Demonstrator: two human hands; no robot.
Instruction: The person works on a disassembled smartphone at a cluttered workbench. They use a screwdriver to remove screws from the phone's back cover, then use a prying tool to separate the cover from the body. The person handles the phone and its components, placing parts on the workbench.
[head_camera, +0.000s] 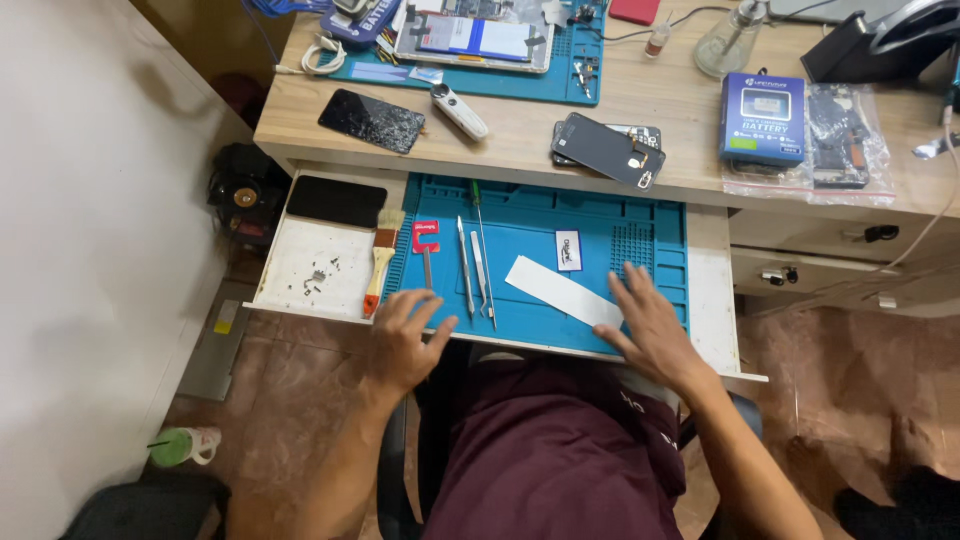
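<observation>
On the pull-out tray (715, 300), both hands rest beside tweezers (465, 268).

Matt blue rubbery mat (560, 215); wood-grain desk (660, 110).

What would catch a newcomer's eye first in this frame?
The bright blue work mat on the pulled-out tray, with both hands on its front edge: the right hand beside a white strip, the left hand below the tweezers. A cracked phone lies on the desk above.
</observation>
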